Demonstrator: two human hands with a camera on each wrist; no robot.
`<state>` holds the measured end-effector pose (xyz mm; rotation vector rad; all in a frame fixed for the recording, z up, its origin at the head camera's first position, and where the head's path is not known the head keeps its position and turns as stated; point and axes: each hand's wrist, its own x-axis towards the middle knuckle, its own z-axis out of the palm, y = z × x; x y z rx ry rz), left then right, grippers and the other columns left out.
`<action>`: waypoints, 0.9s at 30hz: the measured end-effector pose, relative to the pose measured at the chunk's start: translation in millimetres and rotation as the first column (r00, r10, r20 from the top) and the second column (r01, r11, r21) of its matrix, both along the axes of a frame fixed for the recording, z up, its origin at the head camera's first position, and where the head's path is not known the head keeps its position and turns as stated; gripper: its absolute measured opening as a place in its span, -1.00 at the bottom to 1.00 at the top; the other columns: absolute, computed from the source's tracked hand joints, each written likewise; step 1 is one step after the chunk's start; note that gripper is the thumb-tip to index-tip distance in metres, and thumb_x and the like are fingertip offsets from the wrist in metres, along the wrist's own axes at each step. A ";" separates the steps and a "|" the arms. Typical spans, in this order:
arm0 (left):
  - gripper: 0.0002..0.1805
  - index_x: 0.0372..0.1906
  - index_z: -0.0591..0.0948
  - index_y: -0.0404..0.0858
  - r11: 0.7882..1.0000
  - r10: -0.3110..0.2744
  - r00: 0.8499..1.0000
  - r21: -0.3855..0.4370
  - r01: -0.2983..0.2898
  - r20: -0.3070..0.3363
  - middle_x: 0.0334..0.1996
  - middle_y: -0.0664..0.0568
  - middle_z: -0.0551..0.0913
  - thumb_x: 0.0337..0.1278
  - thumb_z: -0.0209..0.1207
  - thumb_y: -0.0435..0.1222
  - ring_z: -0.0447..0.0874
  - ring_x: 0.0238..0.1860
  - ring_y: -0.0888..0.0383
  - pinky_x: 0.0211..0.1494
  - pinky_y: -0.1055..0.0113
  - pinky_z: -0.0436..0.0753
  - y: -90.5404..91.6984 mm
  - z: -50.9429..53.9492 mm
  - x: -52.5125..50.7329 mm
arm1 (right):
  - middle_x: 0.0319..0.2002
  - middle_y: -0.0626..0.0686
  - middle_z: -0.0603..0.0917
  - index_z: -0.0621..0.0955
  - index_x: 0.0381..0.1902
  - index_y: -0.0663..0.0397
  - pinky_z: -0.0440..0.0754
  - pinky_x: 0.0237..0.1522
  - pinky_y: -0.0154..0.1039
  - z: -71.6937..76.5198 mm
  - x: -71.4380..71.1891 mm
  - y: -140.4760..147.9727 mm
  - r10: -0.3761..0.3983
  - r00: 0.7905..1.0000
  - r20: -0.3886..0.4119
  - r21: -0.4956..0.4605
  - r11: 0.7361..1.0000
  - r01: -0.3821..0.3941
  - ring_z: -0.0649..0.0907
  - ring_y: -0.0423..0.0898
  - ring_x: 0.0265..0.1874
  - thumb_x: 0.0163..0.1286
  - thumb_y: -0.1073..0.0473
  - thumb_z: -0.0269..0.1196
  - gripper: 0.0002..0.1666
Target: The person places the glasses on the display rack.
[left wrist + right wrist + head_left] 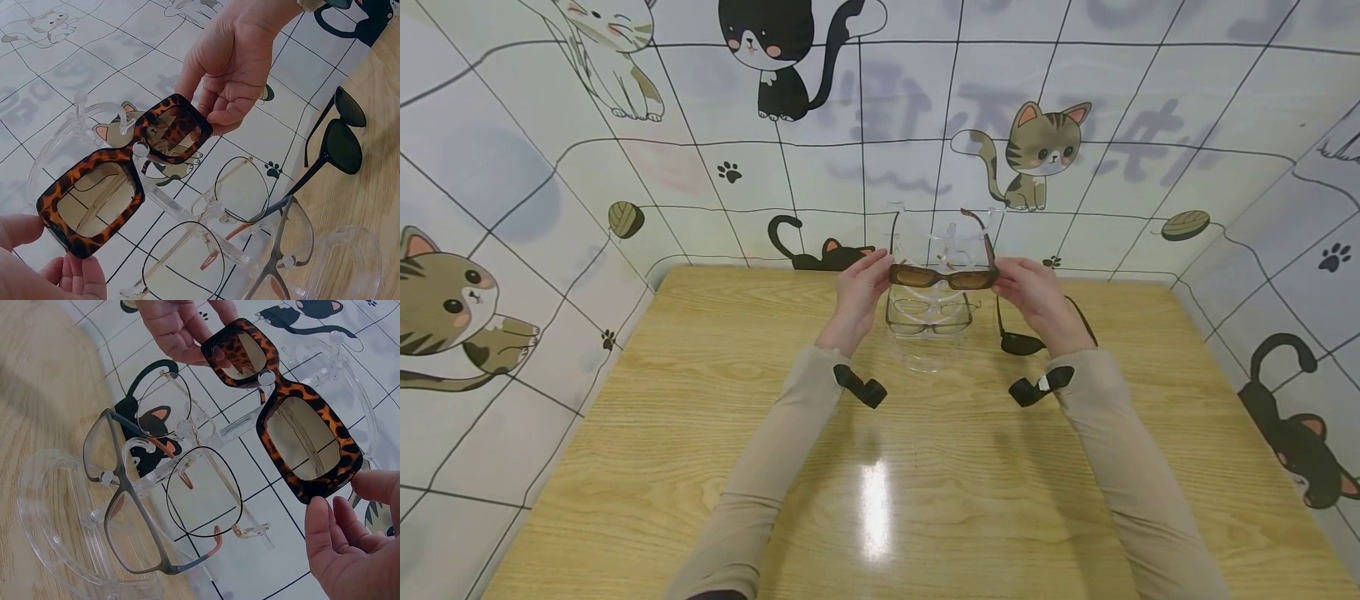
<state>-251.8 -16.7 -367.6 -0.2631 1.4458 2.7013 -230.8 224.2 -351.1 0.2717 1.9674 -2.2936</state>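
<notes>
Both hands hold tortoiseshell sunglasses (940, 278) with brown lenses at the upper part of a clear display stand (228, 428). My left hand (859, 298) pinches one outer end of the frame, and my right hand (1041, 304) pinches the other. In the right wrist view, a clear round knob of the stand shows in front of the bridge. Lower on the stand sit round thin-rimmed glasses (145, 265) and, below those, grey rectangular-framed glasses (120, 481). Whether the stand bears the sunglasses' weight, I cannot tell.
Dark sunglasses (1021, 344) lie on the wooden table (925, 500) to the right of the stand, partly behind the right hand and wrist. A wall sheet (910, 108) with cat drawings and grid lines rises behind the table and along both sides.
</notes>
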 end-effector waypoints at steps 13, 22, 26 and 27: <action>-0.60 0.15 0.45 -0.49 1.000 -0.013 1.000 0.004 0.013 0.002 -0.40 0.07 0.63 0.23 0.12 -0.44 0.59 -0.43 0.29 -0.20 0.51 0.59 -7.0 -8.0 6.1 | -0.31 -0.07 0.57 0.45 -0.09 0.16 0.59 -0.16 -0.45 -2.7 3.4 5.2 -0.003 1.000 -0.005 -0.002 1.000 0.003 0.56 -0.24 -0.31 0.39 0.15 0.14 -0.78; -0.65 0.08 0.49 -0.53 0.999 -0.024 1.000 -0.028 0.023 -0.014 -0.43 0.06 0.63 0.19 0.11 -0.50 0.59 -0.45 0.29 -0.27 0.53 0.59 -8.8 -15.8 15.5 | -0.28 -0.04 0.57 0.40 0.04 0.26 0.60 -0.13 -0.46 -6.0 10.8 11.5 0.006 1.000 0.004 -0.024 1.000 -0.006 0.59 -0.22 -0.27 0.37 0.14 0.18 -0.61; -0.69 0.03 0.52 -0.51 0.999 -0.032 0.999 -0.042 0.032 -0.012 -0.45 0.05 0.62 0.19 0.11 -0.49 0.59 -0.42 0.27 -0.25 0.52 0.59 -8.7 -21.1 19.4 | -0.31 -0.06 0.62 0.42 0.02 0.28 0.59 -0.11 -0.44 -8.5 15.3 15.8 0.028 1.000 -0.007 -0.024 0.999 -0.028 0.60 -0.22 -0.26 0.37 0.14 0.18 -0.62; -0.71 0.01 0.53 -0.51 0.998 -0.034 0.999 -0.045 0.033 -0.015 -0.44 0.05 0.62 0.19 0.11 -0.49 0.59 -0.42 0.26 -0.25 0.51 0.59 -8.6 -22.6 20.3 | -0.31 -0.07 0.63 0.42 0.00 0.27 0.59 -0.10 -0.44 -9.4 16.5 17.0 0.037 0.999 -0.012 -0.019 0.999 -0.038 0.60 -0.21 -0.26 0.38 0.14 0.17 -0.64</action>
